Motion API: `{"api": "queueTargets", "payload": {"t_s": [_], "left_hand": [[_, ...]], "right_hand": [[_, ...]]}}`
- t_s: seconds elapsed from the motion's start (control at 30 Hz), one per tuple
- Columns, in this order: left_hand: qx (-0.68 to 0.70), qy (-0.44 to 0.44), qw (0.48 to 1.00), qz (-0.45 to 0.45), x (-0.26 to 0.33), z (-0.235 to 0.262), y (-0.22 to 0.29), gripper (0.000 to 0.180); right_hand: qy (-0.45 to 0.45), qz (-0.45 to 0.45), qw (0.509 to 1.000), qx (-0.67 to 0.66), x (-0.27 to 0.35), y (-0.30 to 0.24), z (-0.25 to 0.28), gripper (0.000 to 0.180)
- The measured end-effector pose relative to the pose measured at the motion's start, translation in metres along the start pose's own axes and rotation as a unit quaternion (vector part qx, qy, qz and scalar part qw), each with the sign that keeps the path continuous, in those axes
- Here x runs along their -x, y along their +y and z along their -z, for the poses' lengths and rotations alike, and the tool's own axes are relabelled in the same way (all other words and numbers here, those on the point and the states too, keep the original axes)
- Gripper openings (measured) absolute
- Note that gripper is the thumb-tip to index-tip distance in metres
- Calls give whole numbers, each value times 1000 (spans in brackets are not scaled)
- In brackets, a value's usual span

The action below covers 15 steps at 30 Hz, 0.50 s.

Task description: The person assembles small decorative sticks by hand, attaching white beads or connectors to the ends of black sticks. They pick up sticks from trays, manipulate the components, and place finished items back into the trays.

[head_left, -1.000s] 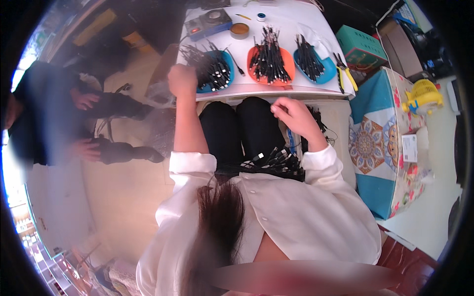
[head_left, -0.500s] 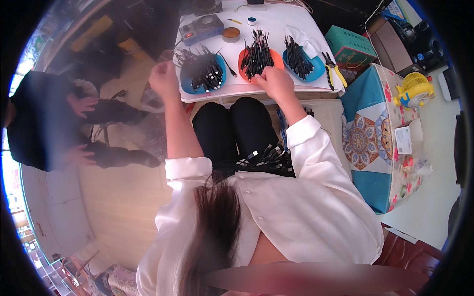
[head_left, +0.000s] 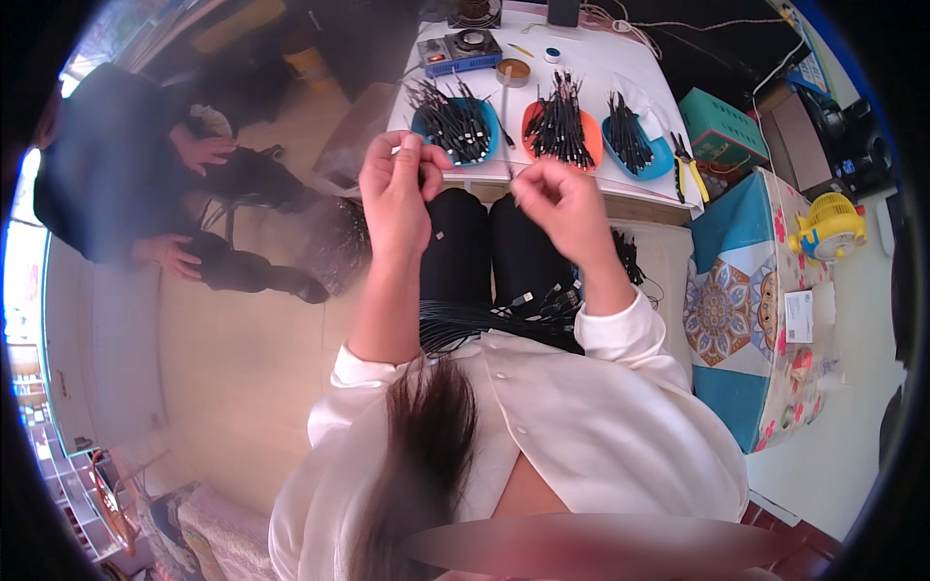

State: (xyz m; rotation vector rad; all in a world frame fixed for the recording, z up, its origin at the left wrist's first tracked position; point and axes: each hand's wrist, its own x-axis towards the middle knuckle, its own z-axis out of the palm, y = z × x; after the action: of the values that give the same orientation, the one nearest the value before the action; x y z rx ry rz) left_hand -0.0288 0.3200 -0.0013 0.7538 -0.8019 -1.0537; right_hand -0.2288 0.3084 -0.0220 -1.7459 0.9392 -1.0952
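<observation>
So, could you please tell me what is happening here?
A person sits at the table. The right hand seems to pinch a thin dark piece; the left hand is raised alongside, and whatever it might hold is unclear. Black cables lie across the lap and in one orange dish and two blue dishes.

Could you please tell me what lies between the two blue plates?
The head view shows an orange plate heaped with black cables, plus a loose cable beside it.

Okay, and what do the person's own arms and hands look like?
Both the left hand and the right hand are bare, without gloves, and no watch or bracelet shows. The left sleeve and right sleeve are white, loose and slightly shiny, ending on the forearms.
</observation>
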Motion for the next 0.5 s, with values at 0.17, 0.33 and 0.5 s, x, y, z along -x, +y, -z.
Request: {"api": "queueTargets", "payload": {"t_s": [0.17,0.33,0.5], "left_hand": [[29,3,999,14,21,-7,19,12],[7,-10,1000,-6,33,2,34,12],[-28,-42,998,-40,39,8,27,10]], "right_hand": [[-98,2,995,-18,14,-40,-40,10],[-104,59,991,61,15,-44,-54,15],[-98,45,991,84,20,-42,-57,17]]}}
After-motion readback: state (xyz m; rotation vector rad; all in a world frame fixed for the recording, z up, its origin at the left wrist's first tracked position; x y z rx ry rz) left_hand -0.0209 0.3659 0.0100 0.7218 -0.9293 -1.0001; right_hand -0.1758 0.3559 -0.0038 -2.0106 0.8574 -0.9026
